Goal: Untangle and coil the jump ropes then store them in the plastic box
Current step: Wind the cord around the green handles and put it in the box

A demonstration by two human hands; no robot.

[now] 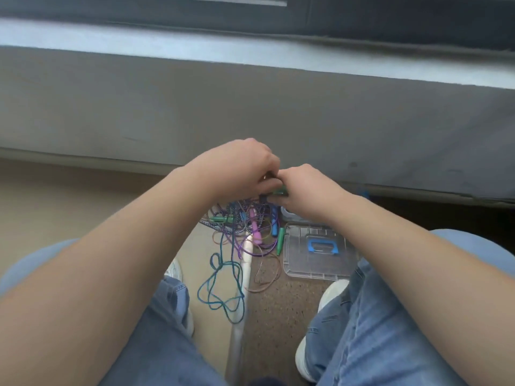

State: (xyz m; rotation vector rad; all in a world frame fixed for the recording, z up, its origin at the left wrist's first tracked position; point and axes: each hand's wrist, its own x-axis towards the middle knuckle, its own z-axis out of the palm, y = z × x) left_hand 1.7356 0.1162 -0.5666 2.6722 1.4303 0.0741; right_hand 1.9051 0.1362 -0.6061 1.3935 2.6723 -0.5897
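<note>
Untangling is being done: a green handle (279, 191) is being pinched between the left hand (245, 168) and right hand (303, 190) above the floor's jump ropes (239, 227); freeing is needed before coiling. The lidded plastic box (317, 252) is lying right.

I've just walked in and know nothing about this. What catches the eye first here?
Two bare hands meet mid-picture, the left hand and right hand pinching a green handle. Beneath them a tangle of jump ropes sprawls on the floor, and right of it lies a clear plastic lid with a blue handle.
</note>
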